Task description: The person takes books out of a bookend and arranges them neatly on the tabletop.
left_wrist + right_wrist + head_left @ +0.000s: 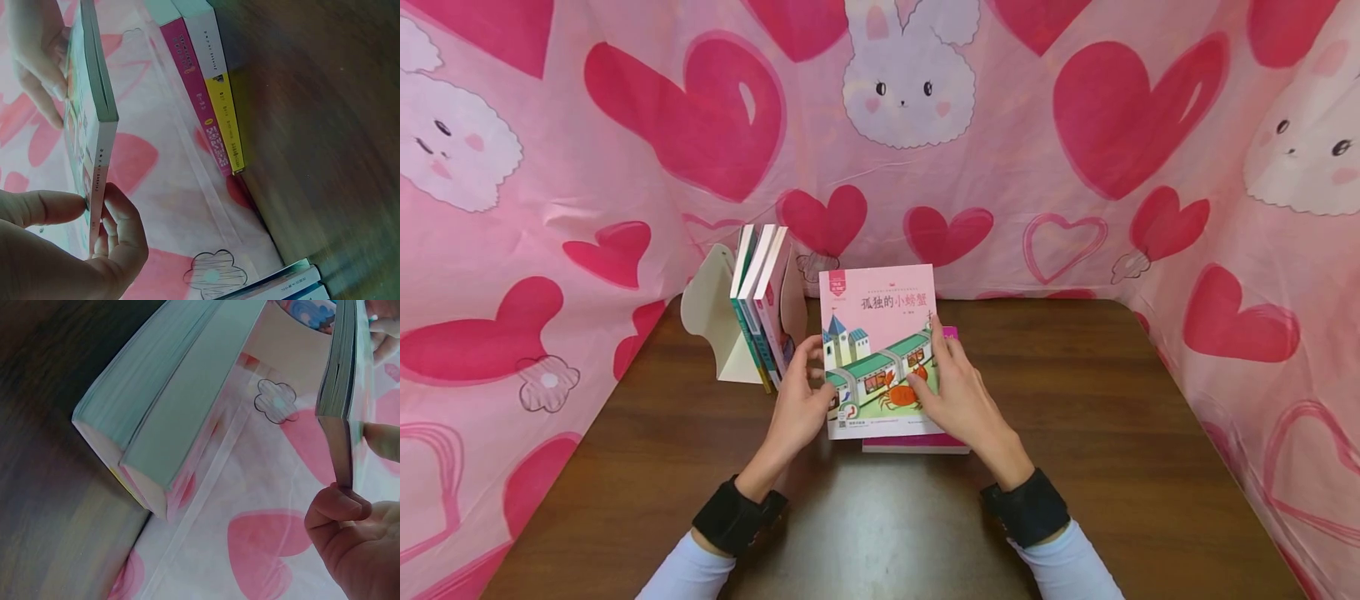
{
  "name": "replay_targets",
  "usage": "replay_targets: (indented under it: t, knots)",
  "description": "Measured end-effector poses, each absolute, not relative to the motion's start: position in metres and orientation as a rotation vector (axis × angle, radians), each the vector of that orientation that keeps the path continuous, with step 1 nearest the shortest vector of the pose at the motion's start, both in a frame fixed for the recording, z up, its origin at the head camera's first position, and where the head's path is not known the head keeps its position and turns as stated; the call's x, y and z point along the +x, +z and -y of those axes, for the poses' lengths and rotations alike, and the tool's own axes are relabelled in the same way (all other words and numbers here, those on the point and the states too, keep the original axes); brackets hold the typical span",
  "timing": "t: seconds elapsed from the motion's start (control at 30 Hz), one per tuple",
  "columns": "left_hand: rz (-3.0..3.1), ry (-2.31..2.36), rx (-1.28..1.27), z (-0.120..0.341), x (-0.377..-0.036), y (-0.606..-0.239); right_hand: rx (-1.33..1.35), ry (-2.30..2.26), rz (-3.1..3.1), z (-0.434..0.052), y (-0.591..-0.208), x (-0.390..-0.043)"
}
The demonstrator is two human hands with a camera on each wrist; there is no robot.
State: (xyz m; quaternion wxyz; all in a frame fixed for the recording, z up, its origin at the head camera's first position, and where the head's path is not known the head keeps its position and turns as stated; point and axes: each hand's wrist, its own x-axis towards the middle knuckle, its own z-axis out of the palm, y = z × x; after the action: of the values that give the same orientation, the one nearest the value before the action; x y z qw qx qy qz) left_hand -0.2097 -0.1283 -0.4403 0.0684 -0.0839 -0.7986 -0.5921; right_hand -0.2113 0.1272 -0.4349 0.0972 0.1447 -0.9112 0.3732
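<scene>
Three books point(762, 300) already stood in the cream bookend point(709, 310); your left hand point(797, 408) and right hand point(958, 398) pinched the crab picture book point(880, 346) raised above two stacked books point(917, 443) left on the table point(1112, 417)

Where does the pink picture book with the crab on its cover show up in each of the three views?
Head: the picture book is at centre, cover facing the camera, held by the left hand and right hand.
Left wrist: seen edge-on at left, spine down.
Right wrist: edge-on at the right edge.
Shared landmark: the stacked books on the table.
</scene>
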Motion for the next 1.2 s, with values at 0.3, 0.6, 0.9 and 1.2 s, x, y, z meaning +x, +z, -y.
replay_targets:
  t: [0.3,0.6,0.9,1.2]
  knots:
    - [2.491,-1.699,-0.254,0.125,-0.211,-0.447,0.362,1.083,2.772,-0.13,-0.436,-0.208]
    - [2.557,-1.609,-0.293,0.121,-0.218,-0.453,0.323,0.985,2.838,-0.135,-0.437,-0.212]
    - [2.638,-1.557,-0.322,0.117,-0.228,-0.457,0.26,0.835,2.907,-0.141,-0.437,-0.215]
    - [2.706,-1.54,-0.342,0.113,-0.234,-0.462,0.23,0.815,2.953,-0.146,-0.442,-0.219]
